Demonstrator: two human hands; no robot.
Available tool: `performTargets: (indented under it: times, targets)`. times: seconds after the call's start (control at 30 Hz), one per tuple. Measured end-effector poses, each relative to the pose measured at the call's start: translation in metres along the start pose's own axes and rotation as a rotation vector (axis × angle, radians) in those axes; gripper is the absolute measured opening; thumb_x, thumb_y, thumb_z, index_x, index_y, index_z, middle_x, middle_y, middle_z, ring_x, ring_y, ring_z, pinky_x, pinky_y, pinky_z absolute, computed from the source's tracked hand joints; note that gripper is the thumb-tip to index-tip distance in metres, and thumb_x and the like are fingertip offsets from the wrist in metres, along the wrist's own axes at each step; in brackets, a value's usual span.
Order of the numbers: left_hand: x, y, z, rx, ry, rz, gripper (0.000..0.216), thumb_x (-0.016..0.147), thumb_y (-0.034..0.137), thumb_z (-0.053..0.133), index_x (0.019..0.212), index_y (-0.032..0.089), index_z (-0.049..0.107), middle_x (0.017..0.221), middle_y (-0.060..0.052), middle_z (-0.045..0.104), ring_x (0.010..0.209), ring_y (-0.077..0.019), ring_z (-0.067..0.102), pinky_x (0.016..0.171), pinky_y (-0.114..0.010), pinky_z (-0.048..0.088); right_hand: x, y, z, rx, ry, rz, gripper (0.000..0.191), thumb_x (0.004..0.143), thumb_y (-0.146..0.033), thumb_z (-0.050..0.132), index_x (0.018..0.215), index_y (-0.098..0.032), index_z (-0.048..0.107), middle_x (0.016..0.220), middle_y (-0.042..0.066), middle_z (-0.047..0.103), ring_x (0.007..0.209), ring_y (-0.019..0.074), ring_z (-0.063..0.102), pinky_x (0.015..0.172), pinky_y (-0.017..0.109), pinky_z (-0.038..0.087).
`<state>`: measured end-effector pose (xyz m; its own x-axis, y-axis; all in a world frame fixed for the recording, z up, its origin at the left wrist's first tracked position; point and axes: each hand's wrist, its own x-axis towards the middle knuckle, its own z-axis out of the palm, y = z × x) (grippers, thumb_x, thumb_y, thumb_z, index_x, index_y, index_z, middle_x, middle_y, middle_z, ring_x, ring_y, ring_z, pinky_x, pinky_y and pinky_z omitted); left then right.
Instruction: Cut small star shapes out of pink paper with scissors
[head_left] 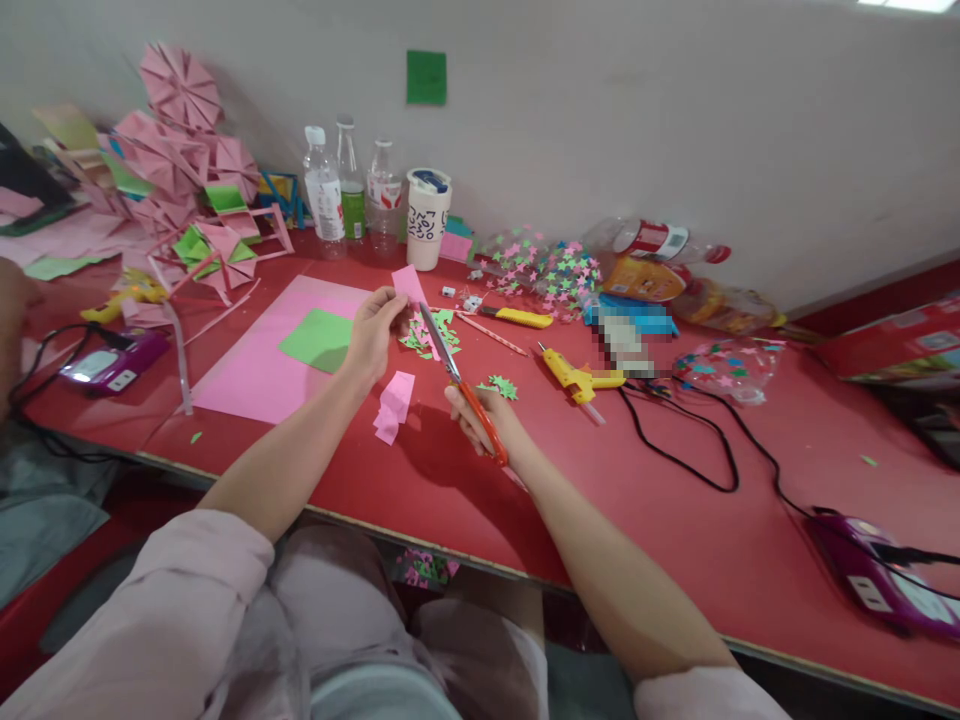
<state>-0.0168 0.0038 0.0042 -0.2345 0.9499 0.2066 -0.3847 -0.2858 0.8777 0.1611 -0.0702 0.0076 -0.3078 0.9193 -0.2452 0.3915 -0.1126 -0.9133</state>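
Observation:
My left hand (pixel 373 333) pinches a small pink paper piece (pixel 409 283) above the red table (pixel 675 520). My right hand (pixel 480 415) grips red-handled scissors (pixel 459 379), whose blades point up toward the pink piece. Pink paper offcuts (pixel 394 405) lie on the table between my hands. Green cut-out scraps (pixel 427 335) lie just behind the scissors, and a small green star shape (pixel 501 386) sits beside my right hand.
A large pink sheet (pixel 255 370) with a green square (pixel 319 340) lies to the left. A yellow glue gun (pixel 577 380) with black cord, a yellow utility knife (pixel 521 318), bottles (pixel 324 195), a cup (pixel 427 218), paper stars (pixel 547 270) and folded pink paper fans (pixel 180 150) stand behind. Purple devices sit at both sides.

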Motion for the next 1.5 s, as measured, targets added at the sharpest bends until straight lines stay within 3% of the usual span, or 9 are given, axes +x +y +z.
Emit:
performTargets:
  times: [0.3,0.7,1.1,1.5]
  targets:
    - [-0.0034,0.0068,0.0051,0.176,0.0,0.047,0.02,0.081,0.012,0.051,0.062,0.018,0.048,0.048,0.006,0.049,0.038,-0.0026,0.044,0.041,-0.017,0.035,0.0015,0.0007,-0.0051,-0.115,0.012,0.01,0.044,0.075,-0.059,0.059,0.061,-0.018,0.049,0.037,-0.008,0.037,0.027,0.0074,0.038,0.032,0.02,0.032]
    - [-0.0013,0.0069,0.0036,0.145,0.004,-0.012,0.014,0.079,0.017,0.049,0.066,0.018,0.049,0.051,0.005,0.054,0.044,-0.005,0.054,0.047,-0.017,0.044,0.0004,-0.0004,-0.0038,-0.085,-0.008,0.015,0.042,0.076,-0.057,0.059,0.062,-0.018,0.049,0.036,-0.008,0.036,0.027,0.0066,0.035,0.032,0.02,0.031]
    - [-0.0026,0.0095,0.0054,0.146,0.018,-0.035,0.014,0.079,0.017,0.053,0.065,0.018,0.05,0.05,0.005,0.054,0.043,-0.0046,0.053,0.047,-0.017,0.044,-0.0025,-0.0041,-0.0049,-0.08,-0.009,0.019,0.043,0.075,-0.058,0.06,0.063,-0.018,0.049,0.038,-0.008,0.037,0.027,0.0066,0.036,0.032,0.02,0.031]
    - [-0.0057,0.0071,0.0064,0.149,-0.063,-0.05,0.016,0.079,0.017,0.052,0.063,0.017,0.052,0.05,0.003,0.056,0.044,-0.0046,0.052,0.049,-0.017,0.044,-0.0021,-0.0049,-0.0058,-0.078,-0.024,0.012,0.043,0.076,-0.059,0.056,0.064,-0.018,0.049,0.036,-0.008,0.036,0.027,0.0071,0.036,0.033,0.02,0.03]
